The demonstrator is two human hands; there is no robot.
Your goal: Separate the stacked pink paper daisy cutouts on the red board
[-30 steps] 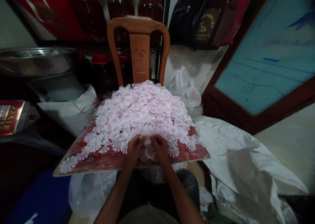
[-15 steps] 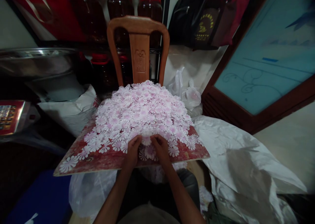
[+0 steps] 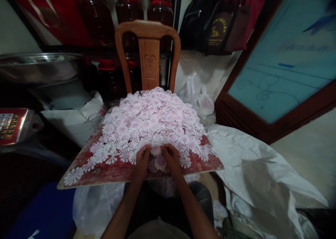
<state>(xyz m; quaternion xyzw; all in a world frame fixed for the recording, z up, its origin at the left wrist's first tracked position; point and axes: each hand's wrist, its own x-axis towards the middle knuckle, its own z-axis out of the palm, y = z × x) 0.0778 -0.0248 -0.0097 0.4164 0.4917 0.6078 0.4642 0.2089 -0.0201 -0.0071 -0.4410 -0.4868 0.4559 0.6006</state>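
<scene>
Fingertips (image 3: 148, 148) of left hand (image 3: 142, 159) and right hand (image 3: 171, 157) pinched 1 flower (image 3: 155, 149); even, light pressure seemed advisable to avoid creasing it.

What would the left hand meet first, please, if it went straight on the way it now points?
Beyond the flower it seems to pinch, the left hand would probably meet the pile first; the gap is hard to judge.

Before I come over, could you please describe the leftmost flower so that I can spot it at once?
Find the wooden chair back, then the worn red board in front of it. At the board's near left corner lies the white flower, nearer that corner than any other.
</scene>
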